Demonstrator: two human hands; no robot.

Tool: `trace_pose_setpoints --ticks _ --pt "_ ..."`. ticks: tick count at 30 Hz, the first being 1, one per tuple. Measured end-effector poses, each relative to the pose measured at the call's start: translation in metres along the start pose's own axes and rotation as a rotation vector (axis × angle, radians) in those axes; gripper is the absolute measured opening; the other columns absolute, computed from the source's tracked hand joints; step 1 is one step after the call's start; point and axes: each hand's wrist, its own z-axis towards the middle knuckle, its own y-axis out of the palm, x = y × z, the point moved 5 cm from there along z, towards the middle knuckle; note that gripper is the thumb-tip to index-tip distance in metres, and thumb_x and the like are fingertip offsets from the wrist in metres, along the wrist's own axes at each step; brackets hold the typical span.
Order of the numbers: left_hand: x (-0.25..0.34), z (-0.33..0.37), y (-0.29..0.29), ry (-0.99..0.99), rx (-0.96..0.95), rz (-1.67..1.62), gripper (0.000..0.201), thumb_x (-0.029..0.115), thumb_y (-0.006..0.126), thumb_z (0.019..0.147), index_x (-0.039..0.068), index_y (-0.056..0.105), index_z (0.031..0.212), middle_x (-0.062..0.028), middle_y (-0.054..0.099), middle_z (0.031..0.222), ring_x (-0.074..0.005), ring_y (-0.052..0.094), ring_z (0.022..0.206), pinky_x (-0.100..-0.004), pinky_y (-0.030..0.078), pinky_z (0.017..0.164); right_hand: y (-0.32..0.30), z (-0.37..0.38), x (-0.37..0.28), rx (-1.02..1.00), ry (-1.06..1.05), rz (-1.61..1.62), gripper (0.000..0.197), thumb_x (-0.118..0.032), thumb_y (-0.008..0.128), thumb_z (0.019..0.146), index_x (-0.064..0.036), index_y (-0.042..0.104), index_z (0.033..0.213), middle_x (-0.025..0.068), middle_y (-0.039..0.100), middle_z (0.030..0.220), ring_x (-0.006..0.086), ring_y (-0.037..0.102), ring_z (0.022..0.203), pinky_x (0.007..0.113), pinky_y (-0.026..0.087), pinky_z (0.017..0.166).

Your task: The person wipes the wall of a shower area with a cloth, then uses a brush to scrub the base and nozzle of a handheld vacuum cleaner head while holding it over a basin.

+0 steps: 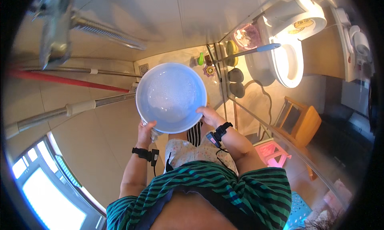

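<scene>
A round pale blue basin [171,97] is held out in front of my body, its inside facing up. Small bright spots, like drops or a little water, glisten on its bottom. My left hand [146,131] grips the near left rim, thumb over the edge and fingers hidden beneath. Something whitish and crumpled [154,136] shows beside that hand under the basin; I cannot make out what it is. On the right rim my right hand [209,115] is closed, its thumb on top. Both wrists wear black bands with small devices.
Metal poles and a red pole [72,80] lean at the left. A floor drain [144,69] lies beyond the basin. Slippers [236,82], a blue-handled brush [256,50], a toilet [291,64], a wooden chair [302,124] and a pink stool [273,152] stand to the right, past a rail.
</scene>
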Motion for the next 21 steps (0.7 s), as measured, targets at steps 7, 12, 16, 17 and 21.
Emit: trace_pose_setpoints --ticks 7,12,16,17,21 --pt "-0.038 0.042 0.012 -0.150 -0.061 0.086 0.052 0.019 0.073 0.066 0.001 0.049 0.108 -0.0092 0.057 0.100 -0.0199 0.056 0.088 -0.0315 0.046 0.078 -0.045 0.027 0.000 0.007 -0.058 0.113 0.048 0.003 0.049 0.065 0.0024 0.044 0.113 0.0124 0.053 0.100 0.0227 0.052 0.089 0.031 0.044 0.077" --pt "-0.085 0.068 0.006 -0.376 -0.169 0.283 0.068 0.026 0.077 0.060 0.003 0.045 0.114 -0.0075 0.054 0.106 -0.0189 0.050 0.099 -0.0323 0.040 0.087 -0.099 0.065 0.020 0.026 -0.049 0.109 0.044 0.002 0.051 0.064 0.0056 0.047 0.108 0.0139 0.055 0.096 0.0240 0.054 0.088 0.032 0.044 0.078" --pt "-0.100 0.083 0.007 -0.455 -0.173 0.302 0.062 0.017 0.076 0.061 0.000 0.045 0.112 -0.0093 0.056 0.101 -0.0189 0.056 0.087 -0.0303 0.046 0.076 -0.127 0.093 0.010 0.063 0.009 0.020 0.045 0.003 0.054 0.063 0.0043 0.048 0.108 0.0136 0.056 0.098 0.0239 0.055 0.089 0.033 0.043 0.082" --pt "-0.101 0.085 0.009 -0.498 -0.175 0.300 0.059 0.014 0.074 0.063 0.000 0.045 0.112 -0.0099 0.057 0.099 -0.0192 0.057 0.084 -0.0297 0.048 0.073 -0.137 0.100 0.008 0.040 -0.020 0.006 0.044 0.002 0.055 0.064 0.0040 0.049 0.108 0.0132 0.057 0.099 0.0234 0.055 0.089 0.033 0.043 0.082" --pt "-0.106 0.094 -0.005 -0.585 -0.070 0.220 0.053 0.010 0.069 0.066 -0.001 0.045 0.112 -0.0098 0.057 0.096 -0.0193 0.059 0.079 -0.0299 0.049 0.069 -0.151 0.122 -0.010 0.141 -0.114 -0.188 0.045 0.003 0.053 0.062 0.0032 0.049 0.107 0.0116 0.058 0.092 0.0214 0.057 0.080 0.031 0.046 0.074"
